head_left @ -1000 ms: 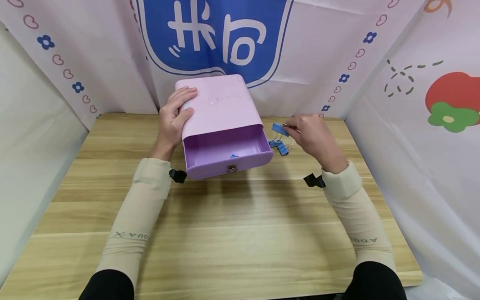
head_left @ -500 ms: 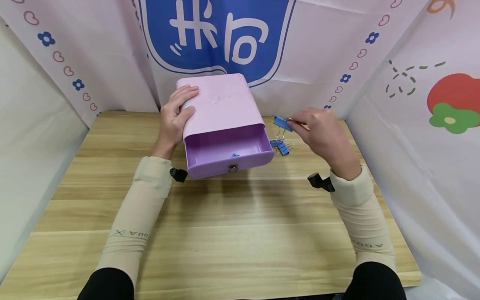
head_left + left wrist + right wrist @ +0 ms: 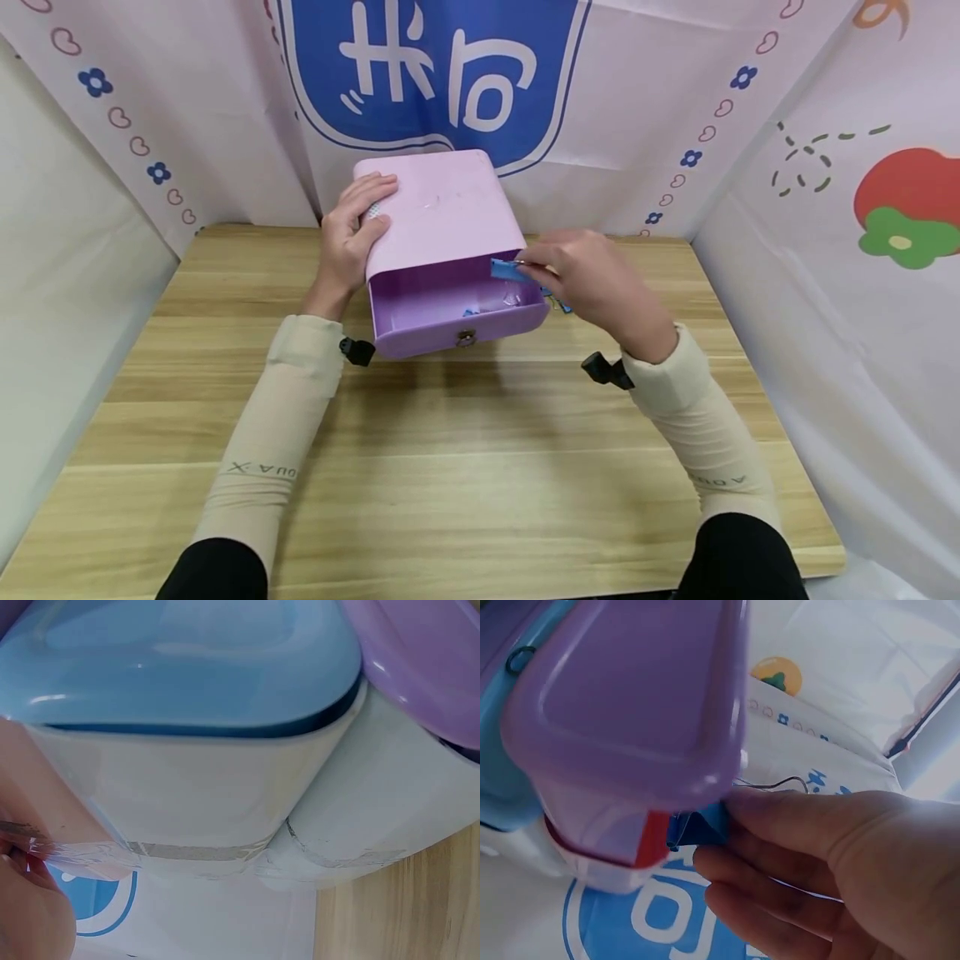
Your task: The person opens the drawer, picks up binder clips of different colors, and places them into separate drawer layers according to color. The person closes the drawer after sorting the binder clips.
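Observation:
A drawer box (image 3: pixel 442 208) with a pink top stands toward the back of the table, its purple drawer (image 3: pixel 457 333) pulled out. My left hand (image 3: pixel 348 233) rests on the box's left edge, fingers and thumb laid on the top. My right hand (image 3: pixel 600 283) pinches a blue binder clip (image 3: pixel 504 268) by its wire handle over the right side of the drawer. In the right wrist view, the clip (image 3: pixel 701 825) overlaps the lower edge of the drawer front (image 3: pixel 645 712). Something small and blue (image 3: pixel 470 312) lies inside the drawer. More blue clips (image 3: pixel 558 302) are partly hidden behind the right hand.
In the left wrist view, a blue drawer front (image 3: pixel 187 667) sits beside a purple one (image 3: pixel 427 660), on whitish casings joined with clear tape. A printed cloth (image 3: pixel 615 100) hangs right behind the box. Wood tabletop (image 3: pixel 480 483) extends in front.
My right hand lifted the binder clip off beside the other clips, then brought it left over the open drawer. The left hand and the box have stayed put.

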A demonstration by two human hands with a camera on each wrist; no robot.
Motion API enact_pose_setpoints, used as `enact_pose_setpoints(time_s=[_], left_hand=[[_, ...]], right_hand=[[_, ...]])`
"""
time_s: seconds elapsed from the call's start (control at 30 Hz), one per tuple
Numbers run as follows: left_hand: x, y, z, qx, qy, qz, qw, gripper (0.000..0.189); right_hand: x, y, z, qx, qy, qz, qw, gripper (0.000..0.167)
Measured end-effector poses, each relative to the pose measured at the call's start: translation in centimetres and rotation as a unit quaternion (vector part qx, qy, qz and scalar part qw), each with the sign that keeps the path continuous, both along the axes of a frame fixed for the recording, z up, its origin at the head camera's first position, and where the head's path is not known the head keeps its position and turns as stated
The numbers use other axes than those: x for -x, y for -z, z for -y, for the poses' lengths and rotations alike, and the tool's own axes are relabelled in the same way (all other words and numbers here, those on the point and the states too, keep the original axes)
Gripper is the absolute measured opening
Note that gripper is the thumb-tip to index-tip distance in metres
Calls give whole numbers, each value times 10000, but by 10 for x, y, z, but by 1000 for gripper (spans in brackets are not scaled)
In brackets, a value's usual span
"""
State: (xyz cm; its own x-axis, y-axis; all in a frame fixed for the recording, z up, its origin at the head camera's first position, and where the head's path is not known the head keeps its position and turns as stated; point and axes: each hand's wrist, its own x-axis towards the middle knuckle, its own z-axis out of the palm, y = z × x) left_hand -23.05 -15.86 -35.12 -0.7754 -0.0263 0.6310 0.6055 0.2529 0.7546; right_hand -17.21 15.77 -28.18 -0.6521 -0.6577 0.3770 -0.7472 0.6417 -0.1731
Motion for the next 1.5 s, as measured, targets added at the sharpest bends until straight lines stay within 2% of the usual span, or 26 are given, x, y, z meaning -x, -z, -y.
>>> enact_pose_setpoints(time_s=[0.23,0.4,0.6,0.83,0.93,1.13,1.27,1.5], left_hand=[[0,2,1,1,24,19,10000,48],[-1,1,1,-26,39,10,10000,49],[-1,0,0,-35,48,42,10000,49],[-1,0,-1,-62,62,-3,10000,48],[5,6,2,-48,46,-45,10000,48],[23,23,11,30,-5,-178,9998,47],[27,27,13,17,3,-213,9998,47],[29,26,14,64,29,-204,9998,48]], right_hand=[[8,5,25,-468,-219,442,9977,15],[17,9,40,-620,-393,698,9949,13],[24,10,45,-436,-465,1032,9926,15],[23,9,32,-153,-430,859,9953,17],[21,5,24,-45,-342,737,9967,18],[20,2,6,163,-134,442,9988,16],[22,2,-5,282,59,531,9982,16],[28,10,-28,192,472,615,9968,14]])
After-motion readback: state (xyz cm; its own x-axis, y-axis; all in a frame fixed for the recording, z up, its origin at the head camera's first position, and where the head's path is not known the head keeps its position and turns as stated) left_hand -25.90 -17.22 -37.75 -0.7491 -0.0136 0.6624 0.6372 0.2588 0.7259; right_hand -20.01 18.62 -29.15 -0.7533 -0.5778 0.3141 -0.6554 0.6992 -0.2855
